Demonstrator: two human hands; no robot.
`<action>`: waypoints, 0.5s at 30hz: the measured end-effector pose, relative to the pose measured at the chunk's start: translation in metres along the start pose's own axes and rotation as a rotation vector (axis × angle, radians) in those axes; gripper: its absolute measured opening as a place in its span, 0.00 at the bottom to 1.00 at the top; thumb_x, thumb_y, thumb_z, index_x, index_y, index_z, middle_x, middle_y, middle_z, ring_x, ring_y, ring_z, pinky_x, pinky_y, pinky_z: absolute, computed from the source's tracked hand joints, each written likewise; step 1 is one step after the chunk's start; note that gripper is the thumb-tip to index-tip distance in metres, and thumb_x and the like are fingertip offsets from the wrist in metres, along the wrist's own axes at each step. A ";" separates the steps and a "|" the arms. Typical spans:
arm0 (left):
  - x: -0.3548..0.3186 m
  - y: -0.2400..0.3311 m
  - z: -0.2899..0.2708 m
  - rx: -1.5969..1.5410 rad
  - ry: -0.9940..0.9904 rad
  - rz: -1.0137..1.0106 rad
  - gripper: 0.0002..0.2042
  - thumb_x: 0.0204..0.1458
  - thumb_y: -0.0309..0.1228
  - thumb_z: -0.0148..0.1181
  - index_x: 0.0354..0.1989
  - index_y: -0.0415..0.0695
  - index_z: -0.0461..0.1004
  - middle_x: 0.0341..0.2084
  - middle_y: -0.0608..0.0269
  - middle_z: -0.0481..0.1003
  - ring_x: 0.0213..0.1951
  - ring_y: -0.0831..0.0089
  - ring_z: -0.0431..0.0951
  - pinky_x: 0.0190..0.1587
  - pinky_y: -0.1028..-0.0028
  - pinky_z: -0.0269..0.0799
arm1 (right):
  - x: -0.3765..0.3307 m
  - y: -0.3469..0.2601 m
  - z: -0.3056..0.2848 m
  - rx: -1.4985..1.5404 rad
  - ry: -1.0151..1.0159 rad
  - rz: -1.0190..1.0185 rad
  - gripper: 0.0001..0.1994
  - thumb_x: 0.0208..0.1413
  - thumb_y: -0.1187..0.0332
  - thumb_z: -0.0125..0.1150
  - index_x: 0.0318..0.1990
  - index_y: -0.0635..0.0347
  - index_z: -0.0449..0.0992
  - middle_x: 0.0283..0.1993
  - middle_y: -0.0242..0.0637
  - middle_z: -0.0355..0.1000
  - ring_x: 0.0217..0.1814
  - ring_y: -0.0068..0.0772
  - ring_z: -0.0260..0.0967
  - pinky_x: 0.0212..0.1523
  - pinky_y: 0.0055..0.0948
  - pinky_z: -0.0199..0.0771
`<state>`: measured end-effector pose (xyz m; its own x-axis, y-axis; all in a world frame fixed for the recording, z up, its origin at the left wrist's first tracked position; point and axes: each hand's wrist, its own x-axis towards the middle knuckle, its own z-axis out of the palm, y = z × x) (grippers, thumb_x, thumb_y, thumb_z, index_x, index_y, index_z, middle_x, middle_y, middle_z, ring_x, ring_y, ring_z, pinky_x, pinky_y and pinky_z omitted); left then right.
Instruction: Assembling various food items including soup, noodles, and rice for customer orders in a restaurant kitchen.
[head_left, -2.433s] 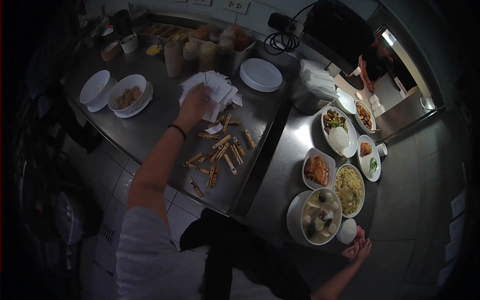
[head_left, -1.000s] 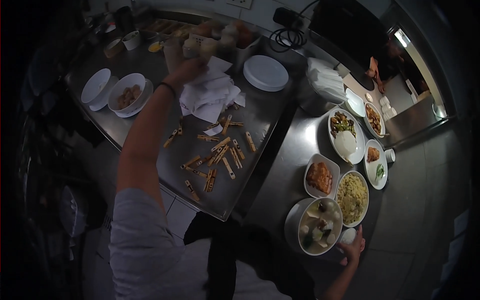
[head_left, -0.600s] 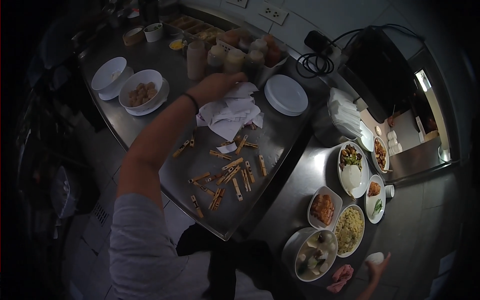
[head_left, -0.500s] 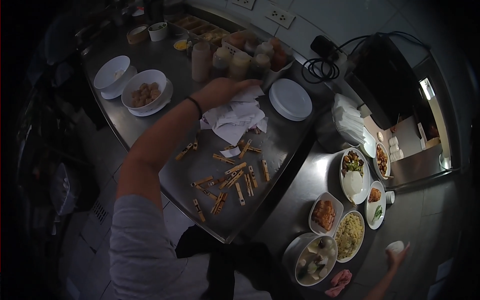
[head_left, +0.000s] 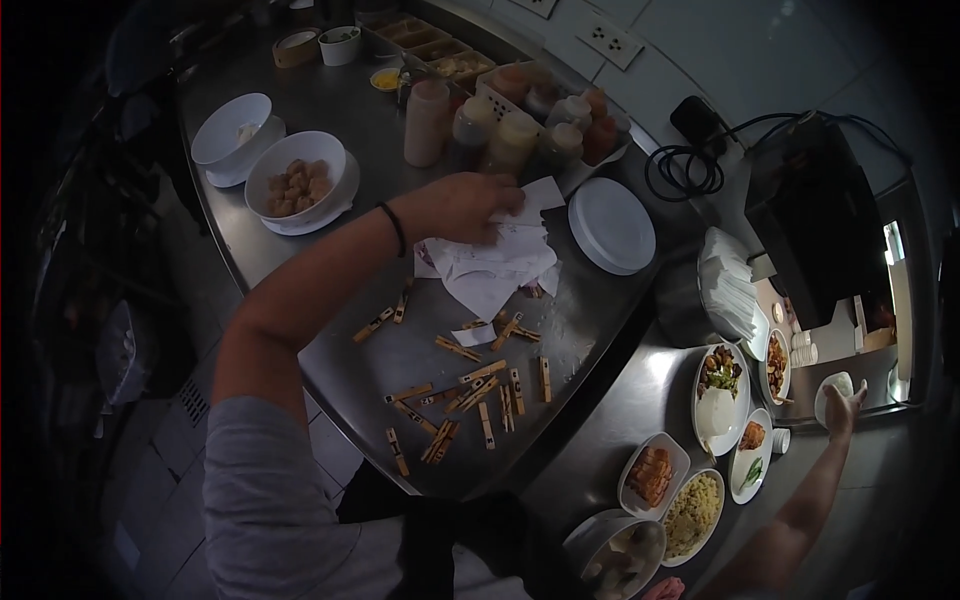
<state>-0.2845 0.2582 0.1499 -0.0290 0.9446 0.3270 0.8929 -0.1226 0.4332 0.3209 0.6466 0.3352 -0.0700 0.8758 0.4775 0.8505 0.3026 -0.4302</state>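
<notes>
1. While it lies on the steel counter [head_left: 330, 110], the heap of white paper slips [head_left: 490, 265] is pressed under the left hand [head_left: 462, 205], whose fingers are curled onto the top sheets.
2. Just below the heap, wooden clothespins [head_left: 470, 390] are scattered loose over the counter.
3. Beside the slips, a white plate [head_left: 611, 225] is set to the right and squeeze bottles [head_left: 510, 135] are ranged behind.
4. Further left, a white bowl of fried pieces [head_left: 296, 183] is seen.
5. Far right, a small white dish [head_left: 833, 388] is held up by the right hand [head_left: 845, 410], fingers closed about its rim, above plated food [head_left: 720, 398].
</notes>
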 end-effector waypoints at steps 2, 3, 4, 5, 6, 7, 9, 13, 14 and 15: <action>-0.007 -0.003 -0.002 0.035 0.030 -0.022 0.11 0.40 0.21 0.54 0.35 0.43 0.69 0.33 0.56 0.69 0.38 0.58 0.72 0.40 0.66 0.68 | -0.005 -0.030 0.032 -0.075 -0.024 -0.009 0.47 0.27 0.68 0.66 0.61 0.64 0.48 0.57 0.55 0.56 0.58 0.44 0.56 0.57 0.30 0.55; -0.006 -0.007 0.000 0.032 0.031 -0.024 0.11 0.40 0.21 0.54 0.35 0.43 0.69 0.33 0.56 0.69 0.38 0.58 0.72 0.40 0.66 0.68 | -0.002 -0.033 0.036 -0.078 -0.025 -0.011 0.47 0.27 0.68 0.66 0.61 0.64 0.48 0.57 0.55 0.56 0.58 0.44 0.56 0.57 0.30 0.55; -0.006 -0.010 0.002 0.015 0.043 0.002 0.11 0.40 0.21 0.55 0.34 0.43 0.70 0.33 0.56 0.69 0.37 0.58 0.73 0.39 0.66 0.68 | -0.001 -0.035 0.040 -0.098 -0.012 -0.059 0.48 0.28 0.68 0.67 0.61 0.65 0.48 0.55 0.53 0.58 0.55 0.42 0.57 0.55 0.30 0.57; -0.002 -0.012 0.004 -0.006 0.057 0.034 0.10 0.40 0.22 0.55 0.34 0.43 0.70 0.32 0.56 0.69 0.36 0.57 0.73 0.39 0.66 0.69 | 0.004 -0.031 0.040 -0.123 0.007 -0.105 0.48 0.28 0.67 0.67 0.61 0.67 0.47 0.53 0.50 0.60 0.52 0.40 0.59 0.52 0.30 0.59; 0.000 -0.013 0.006 -0.012 0.058 0.038 0.10 0.40 0.22 0.55 0.34 0.43 0.70 0.32 0.56 0.69 0.36 0.57 0.73 0.39 0.66 0.69 | 0.008 -0.027 0.039 -0.130 0.011 -0.105 0.48 0.28 0.67 0.67 0.61 0.67 0.47 0.53 0.50 0.60 0.52 0.40 0.59 0.52 0.30 0.59; 0.003 -0.015 0.008 -0.025 0.043 0.091 0.08 0.41 0.22 0.55 0.32 0.43 0.71 0.31 0.56 0.69 0.35 0.57 0.73 0.38 0.65 0.69 | 0.013 -0.023 0.037 -0.095 -0.015 -0.049 0.48 0.27 0.66 0.67 0.61 0.64 0.48 0.55 0.52 0.58 0.55 0.43 0.58 0.55 0.31 0.57; 0.002 -0.015 0.008 -0.033 0.020 0.130 0.06 0.42 0.22 0.54 0.31 0.43 0.71 0.30 0.57 0.69 0.34 0.57 0.73 0.37 0.65 0.69 | 0.013 -0.027 0.044 -0.053 -0.054 0.005 0.48 0.26 0.65 0.66 0.62 0.61 0.48 0.57 0.54 0.56 0.59 0.46 0.56 0.58 0.32 0.55; -0.006 -0.018 0.015 0.129 0.072 0.099 0.07 0.41 0.24 0.55 0.31 0.43 0.72 0.29 0.58 0.68 0.32 0.59 0.74 0.36 0.67 0.70 | 0.006 -0.048 0.057 -0.267 -0.024 0.047 0.49 0.26 0.63 0.66 0.62 0.56 0.49 0.58 0.54 0.56 0.60 0.50 0.56 0.58 0.35 0.56; -0.005 -0.017 0.017 0.241 0.081 0.113 0.08 0.40 0.26 0.55 0.32 0.44 0.72 0.29 0.59 0.68 0.33 0.61 0.73 0.37 0.68 0.71 | 0.006 -0.047 0.057 -0.285 -0.017 0.055 0.49 0.26 0.62 0.66 0.62 0.54 0.48 0.58 0.53 0.56 0.60 0.51 0.55 0.58 0.36 0.56; -0.004 -0.017 0.019 0.238 0.080 0.116 0.08 0.40 0.26 0.55 0.32 0.44 0.72 0.29 0.59 0.68 0.33 0.61 0.73 0.37 0.68 0.71 | 0.006 -0.046 0.057 -0.288 -0.016 0.057 0.49 0.26 0.62 0.66 0.62 0.54 0.48 0.58 0.53 0.56 0.60 0.51 0.55 0.58 0.36 0.56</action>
<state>-0.2911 0.2618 0.1256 0.0525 0.9004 0.4319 0.9726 -0.1442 0.1824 0.2515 0.6595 0.3149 -0.0239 0.8950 0.4454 0.9661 0.1352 -0.2198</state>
